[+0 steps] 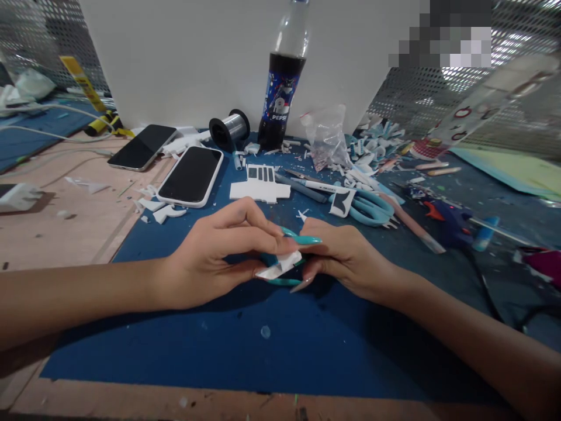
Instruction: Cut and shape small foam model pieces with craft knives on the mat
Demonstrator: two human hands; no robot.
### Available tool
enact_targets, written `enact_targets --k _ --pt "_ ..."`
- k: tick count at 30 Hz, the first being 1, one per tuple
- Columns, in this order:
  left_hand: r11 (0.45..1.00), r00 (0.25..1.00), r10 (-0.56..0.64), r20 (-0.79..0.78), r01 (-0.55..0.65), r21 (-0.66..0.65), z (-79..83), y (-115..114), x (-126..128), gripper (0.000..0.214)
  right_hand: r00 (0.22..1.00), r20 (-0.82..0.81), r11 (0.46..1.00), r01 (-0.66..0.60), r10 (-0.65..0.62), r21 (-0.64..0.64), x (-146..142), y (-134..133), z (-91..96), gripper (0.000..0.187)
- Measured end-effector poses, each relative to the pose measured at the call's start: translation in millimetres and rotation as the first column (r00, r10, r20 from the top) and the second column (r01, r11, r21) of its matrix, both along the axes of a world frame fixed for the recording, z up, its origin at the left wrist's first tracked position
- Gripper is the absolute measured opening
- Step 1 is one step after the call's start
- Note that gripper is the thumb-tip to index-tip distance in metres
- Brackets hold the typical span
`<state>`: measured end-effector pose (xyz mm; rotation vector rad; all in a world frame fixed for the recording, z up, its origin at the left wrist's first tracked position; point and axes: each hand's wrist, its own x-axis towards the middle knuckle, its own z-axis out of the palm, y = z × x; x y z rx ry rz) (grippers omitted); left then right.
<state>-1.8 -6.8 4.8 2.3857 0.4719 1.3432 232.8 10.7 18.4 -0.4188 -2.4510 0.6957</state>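
Piece, white, slants from the nearer left hand, which pinches it, toward the right hand, whose fingers curl close, their hold unclear.

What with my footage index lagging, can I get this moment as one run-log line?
left hand: pinching small white piece | right hand: close beside it, contact unclear | beyond: flat white cutout, white-edged phone
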Motion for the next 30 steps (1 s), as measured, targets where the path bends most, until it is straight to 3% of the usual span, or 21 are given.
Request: enact_targets --k 12,30 --pt "0.999 0.999 -0.028 0.036 0.03 -0.04 -2.0 -0.1 1.7 0.018 1.0 -0.019 0.998 0.018 -0.02 -0.062 -0.1 1.5 0.8 0.032" --pt "0.999 0.999 -0.033 -0.016 0.033 -0.02 -0.1 -2.9 2.3 0.009 0.998 0.044 0.999 0.039 -0.04 0.023 -2.4 -2.0 -0.3 0.043"
